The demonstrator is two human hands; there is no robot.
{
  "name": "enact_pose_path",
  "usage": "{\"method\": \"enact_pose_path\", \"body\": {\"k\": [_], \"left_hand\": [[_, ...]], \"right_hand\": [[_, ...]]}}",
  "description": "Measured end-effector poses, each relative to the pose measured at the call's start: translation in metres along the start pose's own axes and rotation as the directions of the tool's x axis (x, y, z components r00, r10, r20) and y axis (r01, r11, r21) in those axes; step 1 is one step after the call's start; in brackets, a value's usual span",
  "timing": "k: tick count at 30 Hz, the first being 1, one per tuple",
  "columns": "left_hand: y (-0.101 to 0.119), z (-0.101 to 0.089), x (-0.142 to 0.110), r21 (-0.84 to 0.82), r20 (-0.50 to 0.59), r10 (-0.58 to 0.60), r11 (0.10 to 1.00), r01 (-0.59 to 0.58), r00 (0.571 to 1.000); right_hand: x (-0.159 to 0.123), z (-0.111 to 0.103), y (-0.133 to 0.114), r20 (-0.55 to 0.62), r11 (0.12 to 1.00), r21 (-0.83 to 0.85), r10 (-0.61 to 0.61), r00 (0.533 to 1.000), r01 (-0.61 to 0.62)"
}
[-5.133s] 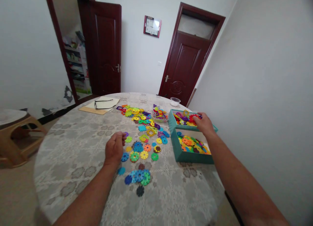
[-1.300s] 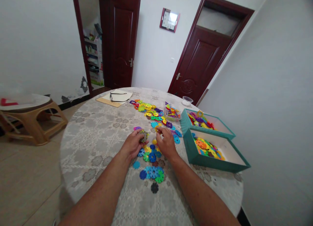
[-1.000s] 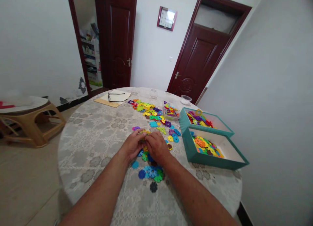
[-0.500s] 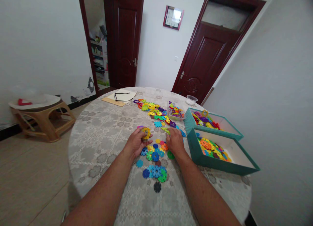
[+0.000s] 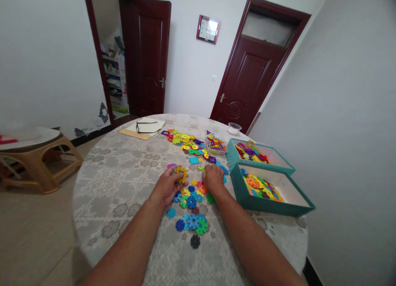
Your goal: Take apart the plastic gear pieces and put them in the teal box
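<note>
My left hand (image 5: 168,186) is curled round a yellow notched plastic disc (image 5: 182,175), held just above the table. A purple-pink disc (image 5: 171,165) shows behind those fingers. Opposite it, my right hand (image 5: 214,180) has its fingers bent down over a lime-green notched piece (image 5: 201,169), which pokes out at the fingertips and is partly hidden. Between and below the hands lie loose discs, among them a blue disc (image 5: 191,202), an orange disc (image 5: 202,188) and a green disc (image 5: 210,198). Nearer me are a light-blue disc (image 5: 193,221) and a black disc (image 5: 195,241).
Two teal boxes (image 5: 275,209) of coloured pieces stand at the right. Behind my hands lie a spread of discs (image 5: 185,140) and a clear tub (image 5: 216,150) of pieces. Glasses (image 5: 147,127) rest on paper at the far left; a clear bowl (image 5: 234,128) sits at the back.
The view has turned a little, so the scene sits further left and lower. My right fingers are bent more, and less of the lime-green piece shows. My left hand keeps the yellow disc.
</note>
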State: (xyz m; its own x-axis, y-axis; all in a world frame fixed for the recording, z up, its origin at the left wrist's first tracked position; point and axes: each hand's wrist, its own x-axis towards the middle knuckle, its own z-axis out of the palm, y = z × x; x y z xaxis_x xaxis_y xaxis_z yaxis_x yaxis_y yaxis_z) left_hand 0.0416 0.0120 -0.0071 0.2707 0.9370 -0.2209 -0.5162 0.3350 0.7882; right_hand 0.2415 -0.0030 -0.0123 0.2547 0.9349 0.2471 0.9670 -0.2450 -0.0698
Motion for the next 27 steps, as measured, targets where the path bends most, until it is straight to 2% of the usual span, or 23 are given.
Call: {"method": "enact_pose_path", "body": {"k": [7, 16, 20, 24, 27], "left_hand": [[-0.001, 0.000, 0.001, -0.019, -0.012, -0.006, 1.000, 0.005, 1.000], [-0.002, 0.001, 0.000, -0.008, -0.028, -0.032, 0.999, 0.032, 0.999], [-0.005, 0.000, 0.001, 0.003, -0.037, -0.038, 0.999, 0.038, 0.999], [-0.007, 0.000, 0.001, 0.008, -0.046, -0.029, 1.000, 0.029, 0.999], [-0.007, 0.001, 0.001, 0.007, -0.049, -0.031, 0.999, 0.031, 0.998]], "right_hand": [[0.008, -0.005, -0.002, 0.050, 0.999, -0.022, -0.048, 0.998, 0.049], [0.021, -0.008, -0.001, 0.082, 0.999, -0.014, -0.045, 0.996, 0.046], [0.060, -0.031, 0.001, 0.003, 0.999, 0.018, -0.044, 0.999, 0.044], [0.106, -0.061, 0.012, -0.158, 0.998, 0.045, 0.058, 0.986, -0.052], [0.114, -0.065, 0.017, -0.236, 0.995, 0.058, 0.094, 0.967, -0.082]]}}
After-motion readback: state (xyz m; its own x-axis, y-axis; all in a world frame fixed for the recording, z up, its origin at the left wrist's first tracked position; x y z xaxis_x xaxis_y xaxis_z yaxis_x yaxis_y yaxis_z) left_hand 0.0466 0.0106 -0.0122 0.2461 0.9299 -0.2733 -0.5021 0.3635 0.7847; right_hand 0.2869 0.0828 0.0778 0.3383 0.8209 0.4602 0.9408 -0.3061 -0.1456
